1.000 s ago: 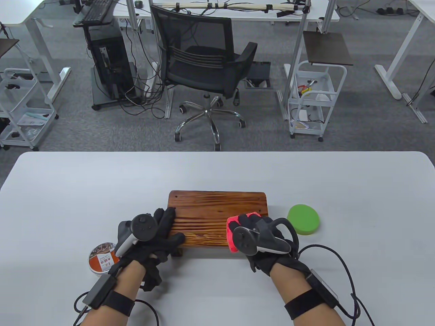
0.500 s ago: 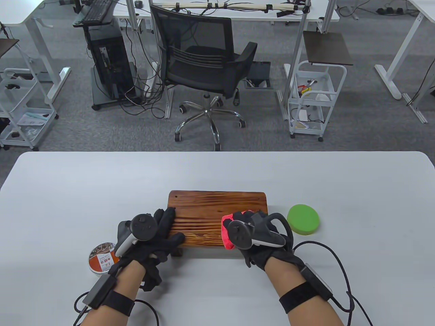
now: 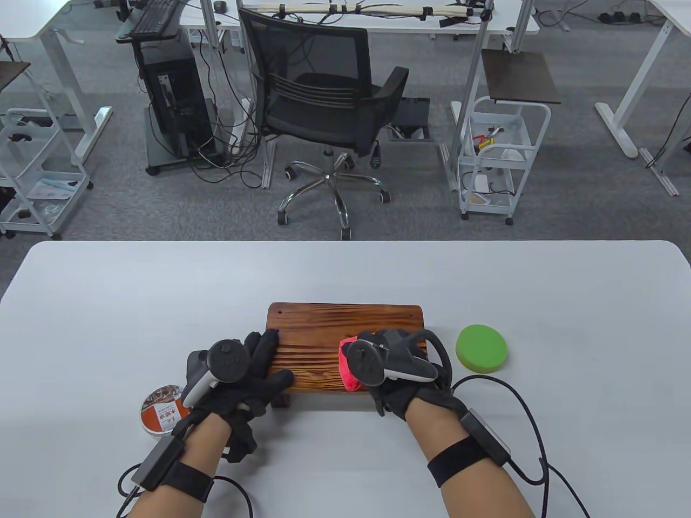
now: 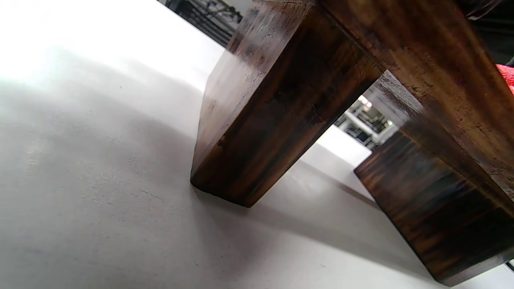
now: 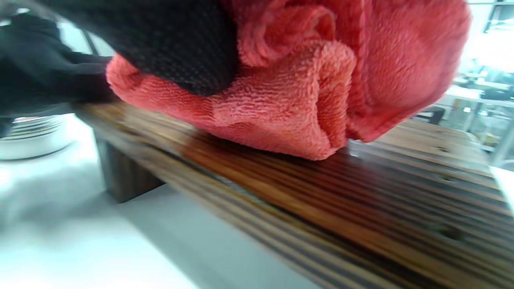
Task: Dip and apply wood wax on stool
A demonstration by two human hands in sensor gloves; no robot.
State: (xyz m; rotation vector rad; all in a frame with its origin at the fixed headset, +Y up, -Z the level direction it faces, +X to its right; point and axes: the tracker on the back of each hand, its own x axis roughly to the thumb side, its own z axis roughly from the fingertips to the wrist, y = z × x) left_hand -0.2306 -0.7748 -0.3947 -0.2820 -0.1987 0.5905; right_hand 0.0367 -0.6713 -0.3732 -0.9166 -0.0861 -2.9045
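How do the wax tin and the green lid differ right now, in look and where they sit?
The wax tin sits left of the stool, partly hidden under the left hand; the green lid sits right of the stool, in full view and untouched. The tin shows an orange and white printed label; the lid is plain green. Both are round, flat and rest on the table.

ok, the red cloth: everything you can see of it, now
The red cloth is fluffy terry-like fabric, coral-red, bunched into folds. The right hand grips it, gloved fingers dug into the top, and presses its underside on the stool top, near the front edge, right of centre. In the table view only its left part shows beside the tracker.
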